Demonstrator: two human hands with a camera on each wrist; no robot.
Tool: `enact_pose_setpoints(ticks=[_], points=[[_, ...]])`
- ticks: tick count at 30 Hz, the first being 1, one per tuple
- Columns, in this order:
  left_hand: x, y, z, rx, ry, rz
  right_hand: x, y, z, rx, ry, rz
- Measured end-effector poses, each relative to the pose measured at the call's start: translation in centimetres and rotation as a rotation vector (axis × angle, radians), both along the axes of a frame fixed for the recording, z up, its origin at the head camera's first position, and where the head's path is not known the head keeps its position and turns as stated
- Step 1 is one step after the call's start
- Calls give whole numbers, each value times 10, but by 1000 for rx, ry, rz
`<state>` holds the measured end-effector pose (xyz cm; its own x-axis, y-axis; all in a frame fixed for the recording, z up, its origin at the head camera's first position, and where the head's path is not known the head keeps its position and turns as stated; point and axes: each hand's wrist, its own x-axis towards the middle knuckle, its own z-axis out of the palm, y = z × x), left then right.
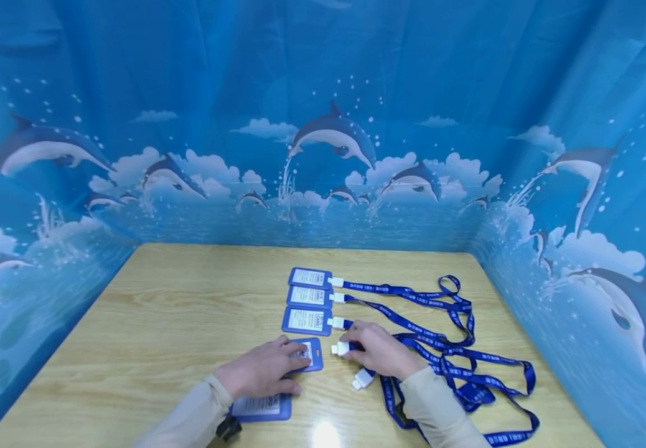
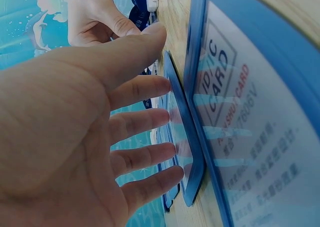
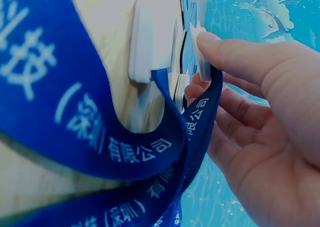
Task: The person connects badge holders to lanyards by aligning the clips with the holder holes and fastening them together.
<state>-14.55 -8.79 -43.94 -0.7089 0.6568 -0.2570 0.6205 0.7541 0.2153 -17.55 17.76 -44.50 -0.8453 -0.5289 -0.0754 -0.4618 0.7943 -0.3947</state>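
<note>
Blue backdrop (image 1: 233, 74) printed with dolphins, clouds and waves encloses the far side and both flanks of a wood-grain table (image 1: 188, 292). Blue lanyards (image 1: 376, 288) with white lettering loop and cross over the right half of the table. Two light sleeves (image 1: 188, 414) reach in from the near edge. Left hand (image 1: 261, 371): grip released, fingers extended and spread, fingertips on an ID card holder (image 1: 314, 356) at table centre; its slotted end faces right. Right hand (image 1: 381, 350): grasping, thumb against fingers, just right of that holder. Three blue card holders (image 1: 307, 297) lie in a column beyond, each joined at its right end to a lanyard. A nearer card holder (image 1: 261, 406) lies partly hidden by the left hand; contact between these two cannot be told. Smallest items: the right hand pinches a white clip (image 1: 338, 349), strap trailing from it, free end pointing toward the slotted holder, the two apart. A loose white clip (image 1: 363, 379) rests on the table, nearer the front edge.
</note>
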Motion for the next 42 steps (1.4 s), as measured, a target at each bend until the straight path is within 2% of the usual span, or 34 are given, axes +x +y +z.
enact_pose_setpoints(ticks=[19,30,42], points=[[1,-1,-2,17,20,-10,-1,-2,-1,-14,-26,2],[0,0,-4,3,-25,16,-1,-1,-3,-12,-25,8],[-2,1,-2,7,-44,14,-3,-1,-3,-11,-20,3]])
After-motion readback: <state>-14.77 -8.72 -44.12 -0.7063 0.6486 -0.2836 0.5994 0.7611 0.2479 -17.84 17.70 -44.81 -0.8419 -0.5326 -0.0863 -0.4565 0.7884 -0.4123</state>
